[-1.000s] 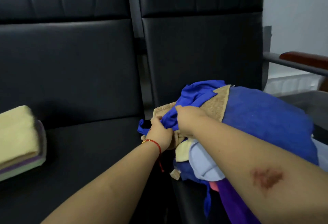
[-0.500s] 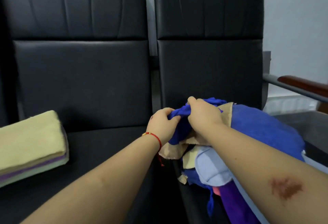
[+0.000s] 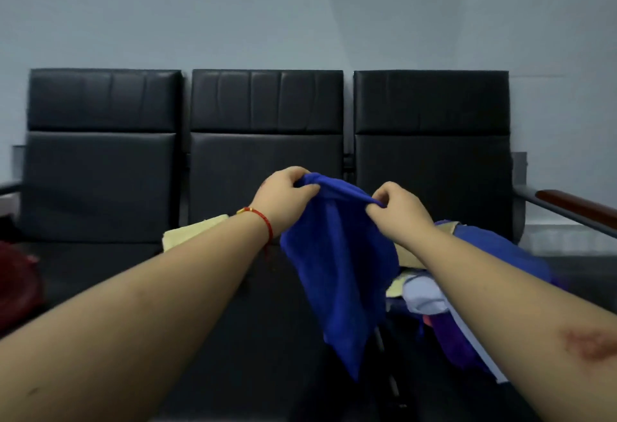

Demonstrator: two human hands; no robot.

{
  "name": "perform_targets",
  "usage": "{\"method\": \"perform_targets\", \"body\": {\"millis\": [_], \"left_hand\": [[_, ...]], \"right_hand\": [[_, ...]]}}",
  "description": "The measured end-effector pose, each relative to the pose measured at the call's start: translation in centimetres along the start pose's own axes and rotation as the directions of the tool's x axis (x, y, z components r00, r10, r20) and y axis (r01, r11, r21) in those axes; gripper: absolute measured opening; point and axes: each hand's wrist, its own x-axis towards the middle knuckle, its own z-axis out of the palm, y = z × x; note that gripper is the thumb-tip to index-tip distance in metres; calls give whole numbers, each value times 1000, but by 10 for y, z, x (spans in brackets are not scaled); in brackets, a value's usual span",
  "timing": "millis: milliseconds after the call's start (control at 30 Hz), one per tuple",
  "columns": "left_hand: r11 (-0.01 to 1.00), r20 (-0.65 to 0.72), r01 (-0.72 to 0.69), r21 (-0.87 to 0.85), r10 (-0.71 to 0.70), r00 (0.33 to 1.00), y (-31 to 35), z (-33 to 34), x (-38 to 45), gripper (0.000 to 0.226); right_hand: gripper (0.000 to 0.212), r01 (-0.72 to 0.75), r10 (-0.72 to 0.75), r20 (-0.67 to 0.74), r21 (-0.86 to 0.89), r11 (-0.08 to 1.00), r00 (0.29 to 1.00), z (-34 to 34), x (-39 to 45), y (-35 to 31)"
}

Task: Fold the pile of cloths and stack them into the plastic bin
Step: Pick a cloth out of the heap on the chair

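Dark red fabric (image 3: 16,281), blurred and unidentified, is noted at the far left edge on the black padded bench (image 3: 100,188), whose upholstery looks smooth and faintly glossy. A pale yellow folded stack (image 3: 190,233) with soft, thick edges is seen on the middle seat, partly hidden behind the left forearm. The left hand (image 3: 283,193) is clamped on the top edge of the blue cloth (image 3: 337,271), fingers curled round a bunched section; a red cord bracelet (image 3: 263,221) is worn at the wrist. The cloth, apparently a fine-napped, limp microfibre, is held up in the air over the seat and hangs down to a narrow point, still gathered. The right hand (image 3: 397,209) pinches the same top edge, near the left one. For a clean fold, the hands are judged to need sliding apart along the hem until two corners are found and the cloth hangs flat. The unfolded pile of cloths (image 3: 494,254), in blue, lilac, tan and purple, lies slumped on the right seat. The plastic bin cannot be identified with certainty.
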Motion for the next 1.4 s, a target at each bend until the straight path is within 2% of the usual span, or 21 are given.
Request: {"method": "perform_targets", "body": {"millis": [100, 200, 267, 333, 400, 467, 533, 600, 667, 800, 867, 933, 1000, 1133, 1233, 1367, 1400], "left_hand": [[990, -25, 56, -132, -60, 998, -6, -34, -34, 7], [953, -35, 157, -261, -171, 985, -34, -50, -81, 10], [936, -21, 241, -257, -254, 967, -64, -48, -110, 11], [929, 43, 334, -159, -331, 943, -100, -44, -145, 6], [917, 143, 400, -9, -394, 908, -134, -38, -178, 23], [894, 258, 375, 243, -433, 864, -160, -33, -203, 33], [863, 283, 268, 427, -409, 867, -168, -31, -210, 30], [877, 234, 264, 402, -377, 896, -166, -31, -207, 19], [882, 226, 258, 395, -365, 903, -164, -30, -206, 12], [892, 305, 162, 422, -309, 901, -164, -31, -210, 16], [894, 281, 126, 431, -265, 922, -162, -32, -208, 10], [877, 232, 66, 475, -197, 953, -160, -31, -207, 19], [892, 214, 77, 445, -189, 958, -154, -28, -208, 19], [958, 253, 228, 176, -268, 930, -141, -20, -210, 11], [965, 250, 254, 61, -261, 932, -133, -15, -210, 13], [944, 301, 325, -48, -297, 906, -126, -8, -209, 21], [944, 326, 328, -44, -296, 898, -126, -7, -209, 23]], "right_hand": [[3, -43, 13, 91, 342, 939, 996, 12, -24, -25], [9, -108, -14, 236, 496, 862, 972, 41, -60, -31], [13, -124, -37, 322, 465, 877, 946, 66, -88, -17], [14, -94, -50, 397, 335, 937, 916, 89, -120, 3], [15, -113, -26, 479, 260, 959, 877, 106, -151, 24], [17, -152, 6, 556, 218, 964, 831, 119, -174, 41], [19, -144, 18, 626, 151, 978, 780, 124, -186, 50], [24, -154, 36, 696, 108, 982, 717, 120, -190, 49], [28, -227, 41, 771, 136, 964, 636, 114, -193, 43], [26, -266, 11, 912, 108, 958, 410, 101, -202, 36], [24, -264, -11, 932, 114, 958, 363, 99, -206, 34], [16, -256, -53, 927, 157, 954, 371, 99, -210, 29], [12, -288, -83, 915, 209, 935, 396, 101, -213, 25], [46, -319, -111, 888, 274, 907, 446, 105, -213, 23], [47, -355, -133, 842, 356, 864, 522, 111, -211, 22], [68, -415, -133, 763, 479, 773, 633, 115, -207, 15], [75, -442, -109, 767, 473, 762, 633, 115, -206, 15]]}}
